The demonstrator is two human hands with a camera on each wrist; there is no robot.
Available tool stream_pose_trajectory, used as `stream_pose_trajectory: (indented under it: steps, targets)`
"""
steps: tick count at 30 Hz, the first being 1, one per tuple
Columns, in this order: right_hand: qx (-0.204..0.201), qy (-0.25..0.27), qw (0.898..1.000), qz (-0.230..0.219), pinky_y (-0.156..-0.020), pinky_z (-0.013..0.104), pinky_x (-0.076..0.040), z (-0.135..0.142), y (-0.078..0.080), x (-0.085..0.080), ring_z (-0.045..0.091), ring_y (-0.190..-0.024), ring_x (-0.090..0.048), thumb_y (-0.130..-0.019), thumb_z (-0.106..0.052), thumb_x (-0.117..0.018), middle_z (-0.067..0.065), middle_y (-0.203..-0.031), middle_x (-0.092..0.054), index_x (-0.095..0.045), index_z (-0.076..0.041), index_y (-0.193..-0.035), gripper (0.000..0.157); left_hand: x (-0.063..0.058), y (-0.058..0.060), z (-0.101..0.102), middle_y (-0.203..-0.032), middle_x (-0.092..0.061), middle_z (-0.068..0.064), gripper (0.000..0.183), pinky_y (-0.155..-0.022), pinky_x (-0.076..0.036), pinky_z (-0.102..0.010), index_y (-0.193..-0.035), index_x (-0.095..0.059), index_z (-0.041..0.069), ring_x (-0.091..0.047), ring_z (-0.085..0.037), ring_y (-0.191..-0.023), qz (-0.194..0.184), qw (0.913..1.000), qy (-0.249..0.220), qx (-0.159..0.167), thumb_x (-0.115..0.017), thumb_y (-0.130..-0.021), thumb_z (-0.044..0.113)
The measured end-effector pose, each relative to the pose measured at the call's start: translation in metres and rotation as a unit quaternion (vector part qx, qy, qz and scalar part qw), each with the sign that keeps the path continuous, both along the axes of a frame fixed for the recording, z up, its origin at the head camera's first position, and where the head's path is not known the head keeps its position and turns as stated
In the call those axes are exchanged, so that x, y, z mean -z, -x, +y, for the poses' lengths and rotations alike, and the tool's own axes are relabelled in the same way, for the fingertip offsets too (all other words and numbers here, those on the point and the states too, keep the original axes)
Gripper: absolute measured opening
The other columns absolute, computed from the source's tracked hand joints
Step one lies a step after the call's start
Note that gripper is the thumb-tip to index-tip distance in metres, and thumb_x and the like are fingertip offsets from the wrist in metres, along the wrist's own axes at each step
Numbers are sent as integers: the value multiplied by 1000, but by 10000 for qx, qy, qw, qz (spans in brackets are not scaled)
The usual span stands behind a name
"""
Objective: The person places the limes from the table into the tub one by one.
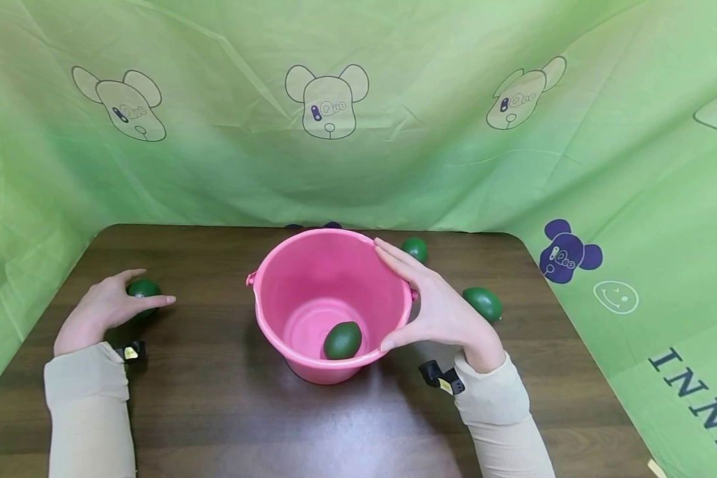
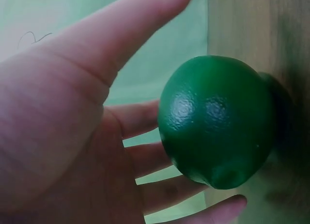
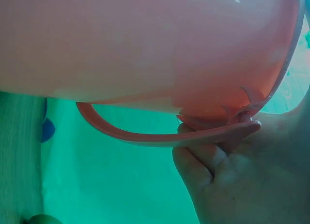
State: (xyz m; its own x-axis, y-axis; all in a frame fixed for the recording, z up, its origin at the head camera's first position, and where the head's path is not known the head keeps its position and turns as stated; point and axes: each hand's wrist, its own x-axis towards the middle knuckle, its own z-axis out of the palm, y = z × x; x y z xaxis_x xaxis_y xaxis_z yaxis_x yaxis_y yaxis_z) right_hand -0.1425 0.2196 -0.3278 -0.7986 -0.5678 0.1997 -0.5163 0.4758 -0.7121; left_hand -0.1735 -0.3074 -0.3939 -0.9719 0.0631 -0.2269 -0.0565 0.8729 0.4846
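At the left of the table, my left hand (image 1: 110, 302) is spread around a green lime (image 1: 143, 289), thumb on the near side and fingers beyond it. In the left wrist view the fingers reach behind the lime (image 2: 218, 122), while the thumb stands apart from it. My right hand (image 1: 448, 309) grips the right side of a pink bucket (image 1: 328, 372), thumb at the near rim and fingers along the far rim. The bucket's handle (image 3: 160, 140) hangs down beside the fingers in the right wrist view. Inside the bucket lies another lime (image 1: 342, 340).
Behind the right hand, one lime (image 1: 415, 249) sits near the table's back edge. Another lime (image 1: 482, 303) lies right of the right wrist. The brown wooden table (image 1: 215, 411) is bordered by a green printed cloth (image 1: 227, 133) at its back and sides.
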Motion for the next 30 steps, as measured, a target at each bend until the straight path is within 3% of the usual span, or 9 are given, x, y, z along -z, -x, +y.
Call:
stream_pose_trajectory:
  steps: [7, 12, 30]
  targets:
    - [33, -3, 10000, -9, -106, 46, -44, 0, 0, 0, 11, -149, -24, -57, -22, -102, -16, -166, -20, -29, -26, -163, 129, 3, 2, -4, -130, -45, -43, 93, -78, -50, -60, -148, -33, -12, -52, -55, -106, -7, 10000, -59, -9, -74, -90, 47]
    - [34, -5, 10000, 2, -107, 47, -42, 0, 0, 0, 10, -149, -23, -56, -27, -103, -16, -166, -20, -28, -25, -163, 130, 4, 2, -6, -126, -47, -43, 80, -76, -49, -59, -142, -41, -11, -53, -56, -102, 126, 9999, -26, 19, -75, -89, 37]
    - [34, 11, 10000, 11, -106, 46, -43, 0, 0, 1, 11, -149, -24, -56, -24, -103, -16, -166, -19, -29, -27, -163, 130, 1, 4, -2, -124, -49, -42, 77, -74, -50, -59, -143, -42, -8, -54, -56, -100, 308, 9995, -90, -61, -76, -89, 35]
